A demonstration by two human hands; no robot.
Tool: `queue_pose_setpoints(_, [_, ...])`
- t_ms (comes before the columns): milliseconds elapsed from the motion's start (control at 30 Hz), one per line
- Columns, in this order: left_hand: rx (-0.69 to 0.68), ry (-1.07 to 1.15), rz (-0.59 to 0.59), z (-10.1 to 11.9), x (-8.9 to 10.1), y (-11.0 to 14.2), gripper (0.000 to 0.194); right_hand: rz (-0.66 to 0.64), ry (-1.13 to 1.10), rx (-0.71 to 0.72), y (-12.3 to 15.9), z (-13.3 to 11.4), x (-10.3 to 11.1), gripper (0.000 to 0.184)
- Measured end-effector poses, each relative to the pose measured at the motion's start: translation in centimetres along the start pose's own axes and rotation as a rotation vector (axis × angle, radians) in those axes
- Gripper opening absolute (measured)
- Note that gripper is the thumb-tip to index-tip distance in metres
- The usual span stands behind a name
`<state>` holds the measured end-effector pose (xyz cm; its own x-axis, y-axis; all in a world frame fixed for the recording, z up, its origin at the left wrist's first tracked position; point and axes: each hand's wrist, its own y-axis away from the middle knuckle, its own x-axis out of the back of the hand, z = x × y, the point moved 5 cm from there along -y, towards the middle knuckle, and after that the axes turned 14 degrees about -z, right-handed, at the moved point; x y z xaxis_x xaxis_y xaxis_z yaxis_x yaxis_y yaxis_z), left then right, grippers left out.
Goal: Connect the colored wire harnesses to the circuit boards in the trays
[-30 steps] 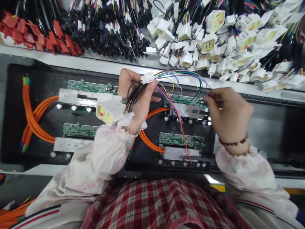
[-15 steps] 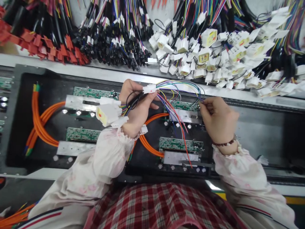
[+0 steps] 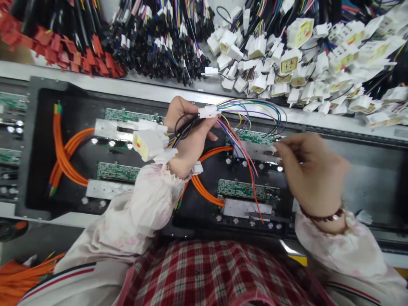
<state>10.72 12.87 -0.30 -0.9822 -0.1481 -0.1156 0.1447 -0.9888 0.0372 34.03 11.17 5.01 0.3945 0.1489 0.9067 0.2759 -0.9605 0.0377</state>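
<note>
My left hand (image 3: pixel 188 136) is closed around a wire harness, pinching a small white connector (image 3: pixel 208 111) at its fingertips. A larger white connector with a yellow face (image 3: pixel 148 143) hangs by the wrist. Thin coloured wires (image 3: pixel 251 110) loop from the small connector to the right. My right hand (image 3: pixel 310 168) is closed in a pinch on the ends of those wires, blurred by motion. Both hands hover over a black tray (image 3: pixel 41 127) holding green circuit boards (image 3: pixel 248 189) and orange cables (image 3: pixel 63 148).
Along the back lie piles of harnesses: red terminals (image 3: pixel 63 51) at left, black connectors (image 3: pixel 153 42) in the middle, white connectors (image 3: pixel 302 59) at right. More orange cables (image 3: pixel 19 276) sit at the lower left. Another tray with boards (image 3: pixel 9 127) shows at the left edge.
My right hand has moved slightly right and down along the coloured wires. The left hand keeps its hold on the connector. The view has shifted a little.
</note>
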Motion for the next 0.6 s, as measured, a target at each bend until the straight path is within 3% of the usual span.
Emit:
queue_pose_setpoints(100, [-0.023,-0.008,-0.013,0.0,0.0,-0.1,0.04,-0.181,-0.084,0.149,-1.0,-3.0,-1.3,0.014])
queue_pose_setpoints(200, [-0.032,-0.079,0.008,0.1,0.1,-0.1,0.038,-0.298,-0.105,0.213,-2.5,-4.2,-2.6,0.015])
queue_pose_setpoints(433, [-0.071,-0.061,-0.004,0.6,0.0,0.0,0.036,-0.309,-0.006,0.081,-4.1,-3.3,-3.0,0.025])
queue_pose_setpoints(600, [-0.043,-0.107,-0.015,0.5,0.1,0.1,0.037,-0.25,0.134,0.034,-3.4,-3.3,-2.4,0.023])
